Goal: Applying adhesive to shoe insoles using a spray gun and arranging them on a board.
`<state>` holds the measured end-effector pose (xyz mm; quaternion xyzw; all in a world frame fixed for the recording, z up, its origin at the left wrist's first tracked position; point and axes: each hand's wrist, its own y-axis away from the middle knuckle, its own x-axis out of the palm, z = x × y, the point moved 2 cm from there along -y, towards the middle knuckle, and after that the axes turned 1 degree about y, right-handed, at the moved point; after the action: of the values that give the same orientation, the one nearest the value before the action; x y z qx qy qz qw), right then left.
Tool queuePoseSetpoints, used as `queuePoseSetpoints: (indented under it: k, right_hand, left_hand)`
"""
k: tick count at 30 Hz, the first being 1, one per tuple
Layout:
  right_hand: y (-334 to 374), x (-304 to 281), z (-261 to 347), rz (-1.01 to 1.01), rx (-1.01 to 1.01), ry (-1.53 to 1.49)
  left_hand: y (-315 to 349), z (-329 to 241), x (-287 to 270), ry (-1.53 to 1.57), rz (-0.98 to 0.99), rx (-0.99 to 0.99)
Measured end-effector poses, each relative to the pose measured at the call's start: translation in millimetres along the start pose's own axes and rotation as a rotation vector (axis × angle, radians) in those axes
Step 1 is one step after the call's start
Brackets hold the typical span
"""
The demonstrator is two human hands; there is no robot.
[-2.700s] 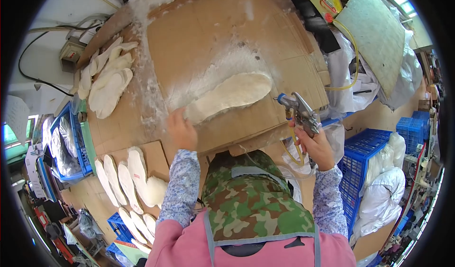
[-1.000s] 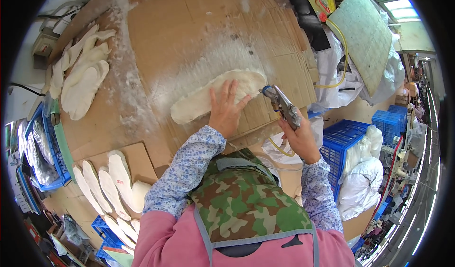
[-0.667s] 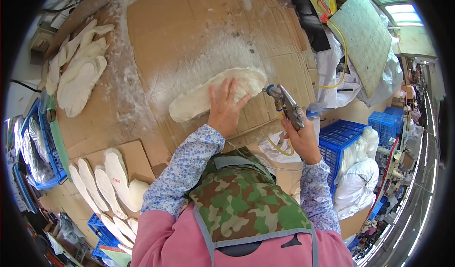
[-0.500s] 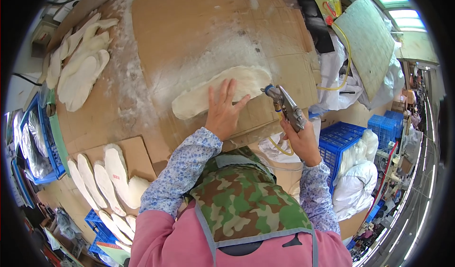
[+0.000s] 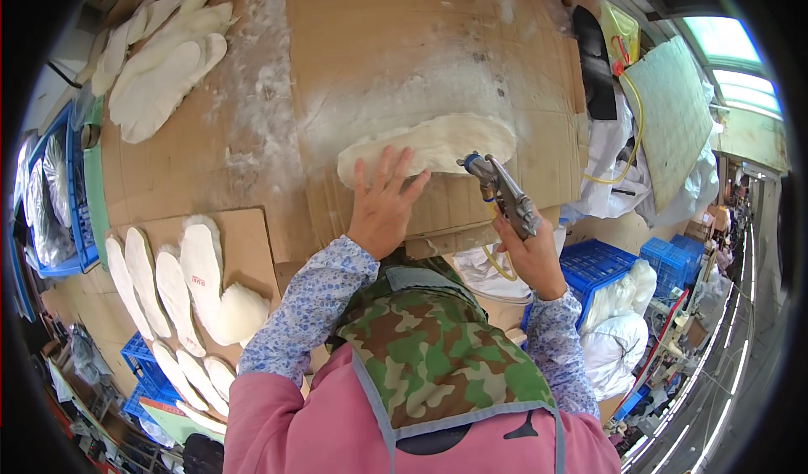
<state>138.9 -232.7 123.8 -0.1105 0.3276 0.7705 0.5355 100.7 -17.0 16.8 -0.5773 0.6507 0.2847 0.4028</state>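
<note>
The insole (image 5: 442, 141) lies in front of me on the cardboard (image 5: 379, 45) that covers the tabletop, slightly aslant, its right end farther from the body than its left. My left grip (image 5: 383, 209) is spread on its near left part, fingers apart and laid flat, clasping nothing. My right grip (image 5: 532, 251) is closed round the handle of the spray gun (image 5: 505, 192). The blue nozzle points left, over the near edge of the insole toward its right end; I can't tell whether it touches. A yellow hose (image 5: 505, 269) loops below the gun.

In my view the left fingers cover some of the insole and the gun hides a bit of its near edge. Whitish residue (image 5: 278, 78) streaks the cardboard beyond and to the left. A pile of insoles (image 5: 168, 57) sits at the far left, and nearer, a row of insoles (image 5: 175, 293) lies partly on a brown board (image 5: 252, 242). To the right I see a black sheet (image 5: 593, 61), a yellow can (image 5: 621, 26), a pale panel (image 5: 669, 112), a blue crate (image 5: 593, 263) and white bags (image 5: 614, 352).

Small red printing marks two insoles in the near row.
</note>
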Motion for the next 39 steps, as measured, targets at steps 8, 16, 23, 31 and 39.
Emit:
queuePoseSetpoints:
  k: [8,16,23,31,39]
  right_hand:
    - [-2.2,17.9,18.1,0.064,0.040,0.005]
    - [-3.4,34.9,21.7,0.107,0.015,0.085]
    - [-3.3,51.5,26.4,0.144,-0.005,0.081]
    - [-4.2,74.8,44.0,0.219,-0.015,0.102]
    - [-3.0,90.5,47.1,0.280,-0.082,0.122]
  left_hand:
    - [19.0,14.4,-6.9,0.053,-0.023,-0.040]
    - [34.0,24.8,-10.6,-0.002,-0.052,-0.098]
    - [49.1,32.8,-15.2,0.018,-0.073,-0.179]
    - [61.5,41.0,-16.6,0.006,-0.101,-0.218]
    - [68.7,44.2,-18.6,0.018,-0.104,-0.270]
